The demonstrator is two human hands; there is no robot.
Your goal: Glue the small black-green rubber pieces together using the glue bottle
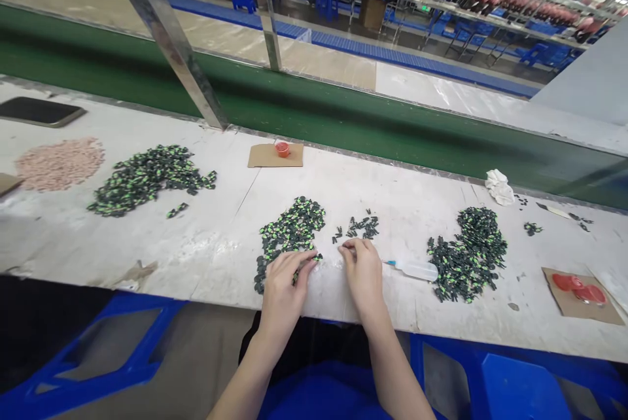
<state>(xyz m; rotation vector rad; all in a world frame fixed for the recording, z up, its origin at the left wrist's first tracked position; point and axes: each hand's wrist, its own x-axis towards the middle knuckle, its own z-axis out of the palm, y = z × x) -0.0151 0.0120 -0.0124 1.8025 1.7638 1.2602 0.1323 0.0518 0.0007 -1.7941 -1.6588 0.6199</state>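
My left hand (284, 279) is closed in a pinch at the lower edge of a pile of small black-and-green pieces (294, 224). One such dark piece (318, 257) shows at its fingertips. To the right, my right hand (362, 271) also has thumb and forefinger pressed together; whatever lies between them is too small to name. Just beyond it are scattered small black parts (363, 227). A clear syringe (415, 269) with a blue tip lies beside my right hand, its far end against another pile of black-and-green parts (471, 256).
Leftward lie a third dark pile (147, 178), a heap of small pink parts (61, 163) and a phone (42, 111). A red cup sits on cardboard (262, 156) at the back. Crumpled tissue (499, 187), a knife (553, 210) and red containers (583, 290) are on the right.
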